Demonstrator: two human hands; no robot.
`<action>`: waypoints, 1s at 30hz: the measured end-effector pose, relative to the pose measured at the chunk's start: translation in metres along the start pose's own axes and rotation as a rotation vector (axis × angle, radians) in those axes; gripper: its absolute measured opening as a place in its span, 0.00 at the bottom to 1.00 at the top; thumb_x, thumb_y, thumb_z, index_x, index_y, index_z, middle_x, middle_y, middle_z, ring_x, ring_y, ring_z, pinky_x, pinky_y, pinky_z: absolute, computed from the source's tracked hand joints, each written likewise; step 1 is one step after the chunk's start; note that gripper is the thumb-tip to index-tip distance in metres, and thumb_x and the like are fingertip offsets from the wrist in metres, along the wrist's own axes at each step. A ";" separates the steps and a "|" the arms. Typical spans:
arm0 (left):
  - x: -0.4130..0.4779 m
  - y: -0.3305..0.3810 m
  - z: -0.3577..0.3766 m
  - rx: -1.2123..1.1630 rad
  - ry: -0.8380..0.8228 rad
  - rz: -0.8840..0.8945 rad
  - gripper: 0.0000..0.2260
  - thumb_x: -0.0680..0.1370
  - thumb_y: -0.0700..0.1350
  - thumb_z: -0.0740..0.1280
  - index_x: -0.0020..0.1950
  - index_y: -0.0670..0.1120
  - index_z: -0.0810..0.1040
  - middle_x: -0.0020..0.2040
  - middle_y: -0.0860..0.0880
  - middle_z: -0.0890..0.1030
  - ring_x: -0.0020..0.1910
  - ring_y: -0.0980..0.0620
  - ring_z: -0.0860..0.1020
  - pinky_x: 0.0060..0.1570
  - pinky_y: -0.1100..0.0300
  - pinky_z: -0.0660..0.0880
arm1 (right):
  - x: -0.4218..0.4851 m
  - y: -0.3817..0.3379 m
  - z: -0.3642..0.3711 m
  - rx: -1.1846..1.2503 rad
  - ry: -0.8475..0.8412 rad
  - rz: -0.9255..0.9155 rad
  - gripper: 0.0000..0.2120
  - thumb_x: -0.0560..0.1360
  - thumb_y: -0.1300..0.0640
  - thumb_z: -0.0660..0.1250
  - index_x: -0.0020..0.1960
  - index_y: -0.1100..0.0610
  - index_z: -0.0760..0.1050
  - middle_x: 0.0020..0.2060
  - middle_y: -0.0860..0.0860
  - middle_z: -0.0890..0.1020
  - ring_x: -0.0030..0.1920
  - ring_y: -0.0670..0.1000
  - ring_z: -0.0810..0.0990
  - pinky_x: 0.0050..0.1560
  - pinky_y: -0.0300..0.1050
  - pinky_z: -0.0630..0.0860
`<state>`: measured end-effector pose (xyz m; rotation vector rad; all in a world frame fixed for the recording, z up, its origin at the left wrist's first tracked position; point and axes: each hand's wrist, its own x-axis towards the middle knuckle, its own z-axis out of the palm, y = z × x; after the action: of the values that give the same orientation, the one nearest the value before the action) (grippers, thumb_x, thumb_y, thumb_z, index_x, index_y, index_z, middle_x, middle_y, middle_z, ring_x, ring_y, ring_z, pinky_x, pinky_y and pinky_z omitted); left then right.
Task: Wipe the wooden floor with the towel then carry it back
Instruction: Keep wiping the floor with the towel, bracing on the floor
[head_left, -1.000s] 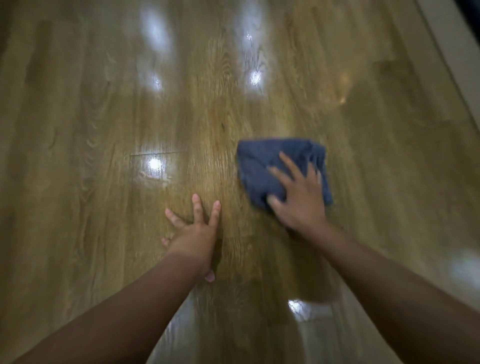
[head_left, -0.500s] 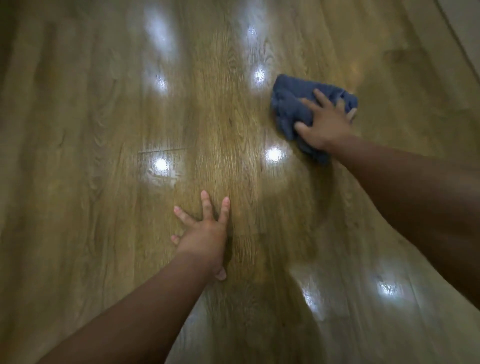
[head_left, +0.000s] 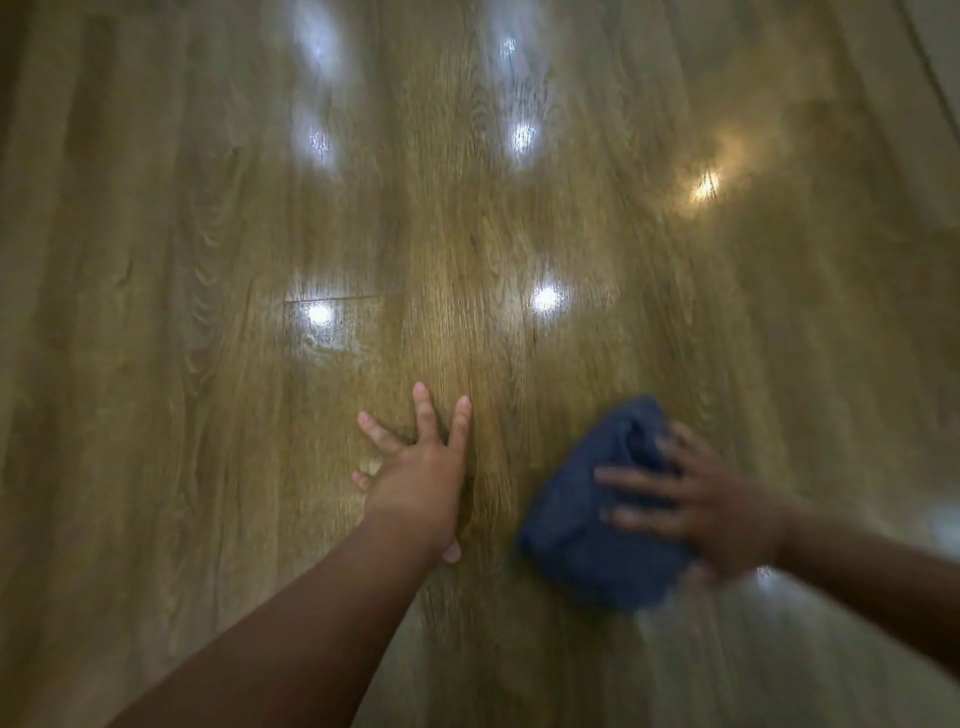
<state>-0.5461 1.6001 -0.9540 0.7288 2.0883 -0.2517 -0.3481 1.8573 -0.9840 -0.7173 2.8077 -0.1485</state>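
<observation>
A crumpled dark blue towel (head_left: 587, 525) lies on the glossy wooden floor (head_left: 208, 364), low and right of centre. My right hand (head_left: 711, 509) presses flat on the towel's right side with fingers spread; it is blurred by motion. My left hand (head_left: 421, 467) rests palm down on the bare floor just left of the towel, fingers apart, holding nothing. Both forearms reach in from the bottom of the view.
Bright spots of ceiling light reflect off the floor boards. A pale strip, perhaps a skirting board or wall edge (head_left: 935, 62), runs along the top right corner.
My right hand has swept the towel from the far right back toward me, so it now sits close beside my left hand. The left hand has stayed planted.
</observation>
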 end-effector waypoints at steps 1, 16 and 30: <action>0.001 0.000 0.000 0.000 0.003 0.000 0.69 0.62 0.48 0.83 0.72 0.58 0.22 0.65 0.47 0.15 0.70 0.21 0.32 0.64 0.25 0.63 | 0.014 0.041 -0.008 -0.046 0.055 0.018 0.32 0.77 0.31 0.49 0.73 0.48 0.67 0.75 0.55 0.67 0.66 0.69 0.71 0.64 0.73 0.65; -0.003 0.000 -0.002 0.037 0.001 -0.008 0.69 0.63 0.49 0.83 0.73 0.57 0.22 0.67 0.44 0.16 0.70 0.20 0.33 0.63 0.29 0.67 | 0.113 -0.006 -0.030 0.250 0.223 0.835 0.35 0.69 0.38 0.62 0.76 0.41 0.63 0.80 0.44 0.58 0.75 0.69 0.56 0.74 0.74 0.48; 0.002 0.000 0.006 0.036 0.080 -0.021 0.64 0.68 0.34 0.77 0.74 0.58 0.24 0.65 0.46 0.15 0.70 0.19 0.33 0.63 0.27 0.67 | 0.048 -0.146 0.006 0.222 0.213 0.387 0.25 0.79 0.40 0.50 0.69 0.43 0.76 0.75 0.47 0.69 0.72 0.59 0.68 0.75 0.66 0.53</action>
<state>-0.5427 1.5987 -0.9588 0.7500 2.1734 -0.2769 -0.3205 1.7057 -0.9771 -0.1075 2.9989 -0.4797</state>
